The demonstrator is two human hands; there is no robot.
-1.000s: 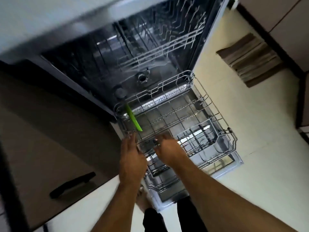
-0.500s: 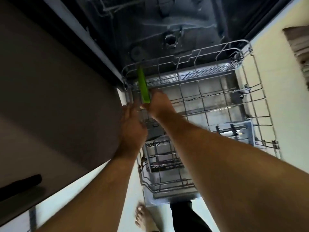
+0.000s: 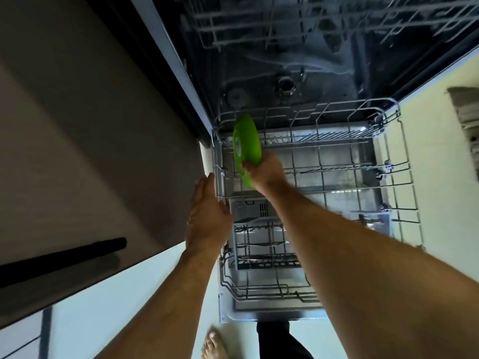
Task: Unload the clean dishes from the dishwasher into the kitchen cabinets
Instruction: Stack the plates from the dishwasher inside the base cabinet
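- One dish is in play: a green plate (image 3: 246,143), standing on edge at the back-left corner of the pulled-out lower rack (image 3: 404,177), at about 11 o'clock in the head view.
- Right hand (image 3: 264,172) pinches the plate's near, lower rim, thumb on the face turned toward the left; the plate lies at 11 o'clock from that hand and touches it.
- Left hand (image 3: 207,218) holds nothing: its fingers lie straight along the rack's left rail, at 7 o'clock from the plate and just apart from it.
- Plate's long axis runs from 6 to 12 o'clock, roughly in line with the right forearm, so the lift probably wants a straight pull up and toward the body.
- Right hand is plainly the nearer one; the left looks placed to steady the rack.
- Cabinet door (image 3: 77,151) with a dark handle (image 3: 62,260) fills the 9 o'clock side.
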